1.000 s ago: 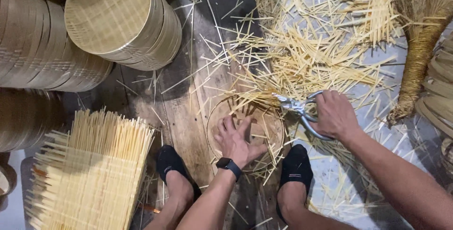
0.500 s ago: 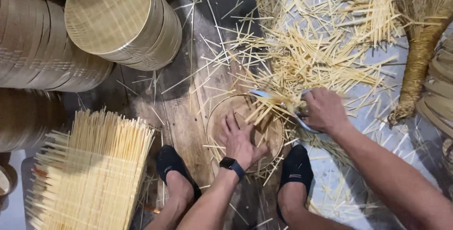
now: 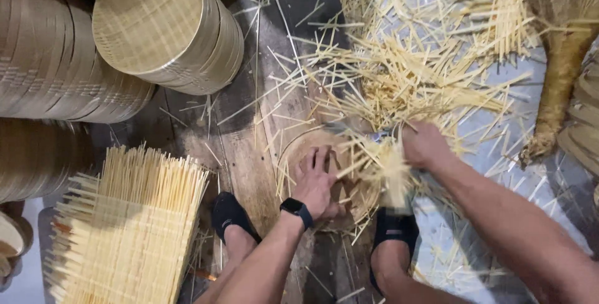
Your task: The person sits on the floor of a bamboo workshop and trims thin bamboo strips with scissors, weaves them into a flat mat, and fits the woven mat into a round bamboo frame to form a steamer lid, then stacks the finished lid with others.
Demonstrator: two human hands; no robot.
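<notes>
My right hand (image 3: pixel 425 145) is closed around something hidden under a blurred tuft of cut bamboo strips (image 3: pixel 384 167), so what it pinches I cannot tell. My left hand (image 3: pixel 317 182) lies with fingers spread, pressed flat on the round woven bamboo piece (image 3: pixel 298 154) between my feet on the wooden board (image 3: pixel 249 154). With strips flying so near my left fingers, a slip could nick them or split the weave; loose offcuts (image 3: pixel 405 79) could also snag.
</notes>
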